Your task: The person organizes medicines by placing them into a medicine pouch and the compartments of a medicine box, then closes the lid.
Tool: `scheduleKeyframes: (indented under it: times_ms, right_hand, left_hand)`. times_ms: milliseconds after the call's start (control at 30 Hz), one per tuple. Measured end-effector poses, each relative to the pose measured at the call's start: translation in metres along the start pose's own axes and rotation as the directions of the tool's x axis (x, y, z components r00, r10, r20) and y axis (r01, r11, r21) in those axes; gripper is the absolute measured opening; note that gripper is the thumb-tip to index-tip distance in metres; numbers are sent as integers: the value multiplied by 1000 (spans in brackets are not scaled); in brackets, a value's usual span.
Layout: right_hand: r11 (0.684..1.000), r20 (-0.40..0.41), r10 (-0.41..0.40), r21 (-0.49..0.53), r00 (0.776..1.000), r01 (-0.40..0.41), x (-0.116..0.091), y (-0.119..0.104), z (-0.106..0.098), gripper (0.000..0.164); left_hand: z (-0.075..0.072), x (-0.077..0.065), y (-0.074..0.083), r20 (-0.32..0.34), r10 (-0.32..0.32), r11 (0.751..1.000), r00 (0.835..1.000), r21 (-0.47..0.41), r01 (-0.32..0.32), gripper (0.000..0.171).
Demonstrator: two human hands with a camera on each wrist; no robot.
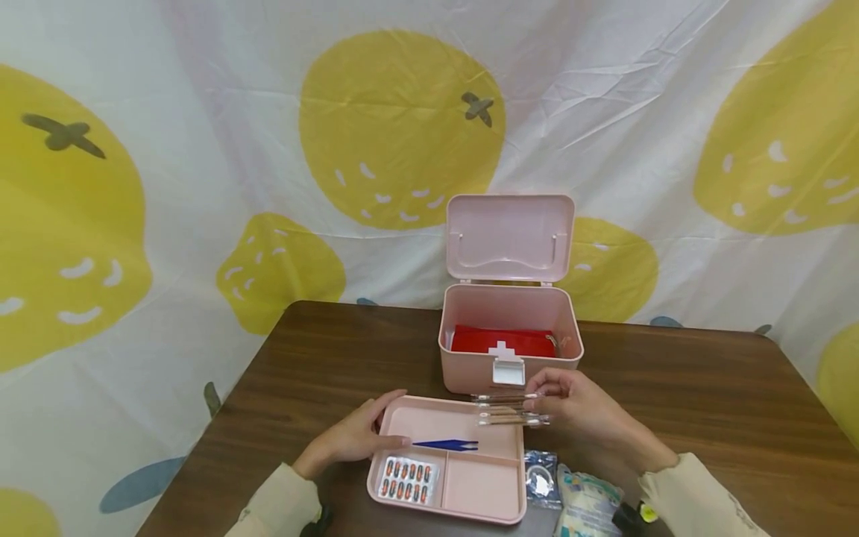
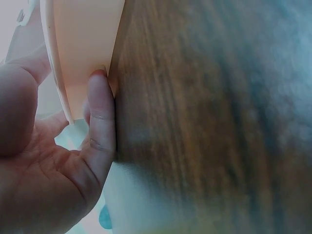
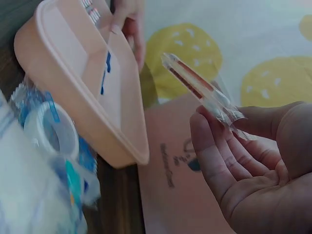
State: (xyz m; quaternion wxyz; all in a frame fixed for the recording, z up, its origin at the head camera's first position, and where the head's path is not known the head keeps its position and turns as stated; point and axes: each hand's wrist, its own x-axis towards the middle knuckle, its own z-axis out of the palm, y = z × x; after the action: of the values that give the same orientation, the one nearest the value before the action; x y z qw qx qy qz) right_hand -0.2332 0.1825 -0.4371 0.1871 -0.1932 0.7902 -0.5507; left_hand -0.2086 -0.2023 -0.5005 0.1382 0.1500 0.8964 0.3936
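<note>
A shallow pink divided tray (image 1: 486, 485) lies on the table. My left hand (image 1: 356, 432) grips its left end, the thumb over the rim and the other fingers against the outer wall (image 2: 87, 34). Blue tweezers (image 1: 446, 445) lie in the long compartment, close to the left thumb. A blister pack of capsules (image 1: 406, 481) fills much of the lower left compartment. Above the tray's upper right corner, my right hand (image 1: 580, 406) pinches several clear-wrapped, brown-stemmed cotton swabs (image 1: 503, 410) by one end. In the right wrist view the wrapped swabs (image 3: 195, 85) stick out past the fingertips.
Behind the tray stands a pink first-aid box (image 1: 463, 375), lid (image 1: 510, 235) raised, with a red zip pouch (image 1: 496, 341) inside. Right of the tray lie a packaged white tape roll (image 1: 540, 479) and a plastic-wrapped white pack (image 1: 587, 503). A lemon-print cloth (image 1: 403, 127) hangs behind the table.
</note>
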Motion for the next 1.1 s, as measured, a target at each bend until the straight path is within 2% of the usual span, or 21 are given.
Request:
scheduleKeyframes:
  times_ms: [200,367,467,767,1100]
  right_hand:
    - [999,-1,-26,46,1000,26,16,1,20,21]
    - [984,-26,26,176,999,-21,19,0,36,21]
    - [976,-20,53,212,998,-48,18,0,44,24]
    - [993,31,-79,85,996,76,26,6,59,17]
    - [993,2,-117,8,993,117,37,11,79,12]
  left_hand:
    - [0,0,0,1,5,1000,1000,-9,-5,85]
    - [1,1,0,-5,-5,1000,1000,-1,5,84]
    - [1,1,0,-6,-6,1000,1000,1,6,84]
    - [2,1,-1,-7,5,1000,1000,18,-5,83]
    - [0,1,0,-1,-2,1000,1000,16,2,83]
